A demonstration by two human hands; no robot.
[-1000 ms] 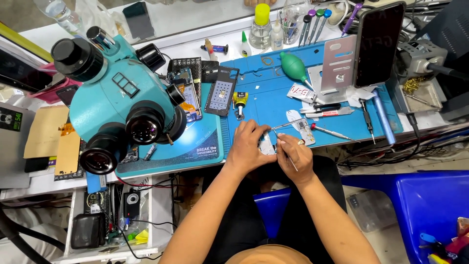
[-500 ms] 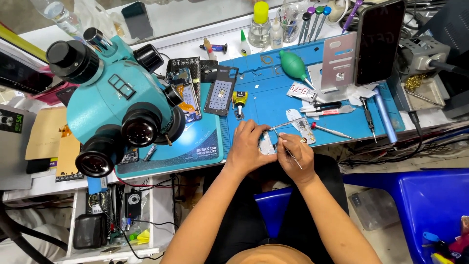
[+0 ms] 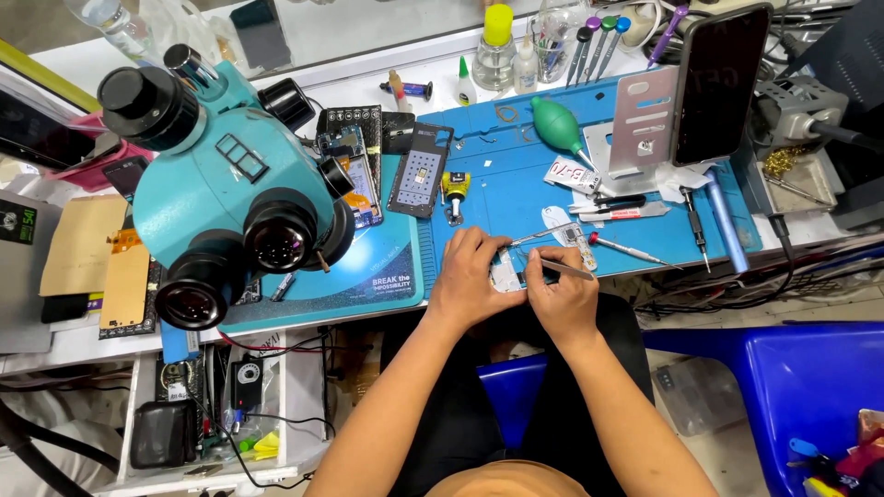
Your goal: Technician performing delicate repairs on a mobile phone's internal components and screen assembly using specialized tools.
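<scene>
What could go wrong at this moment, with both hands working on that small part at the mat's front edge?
1. The small white part, pinched by the left hand, sits at the blue mat edge; a slip could drop it into the lap.
2. The right hand works metal tweezers against it; they might scratch it.
3. Loose screwdrivers lie close by; an elbow could knock them.

Dark phone screen point(image 3: 718, 83) propped upright at upper right, totally black. There's a small white label with red print point(image 3: 571, 175) lying just left of its stand, on the blue mat.
</scene>
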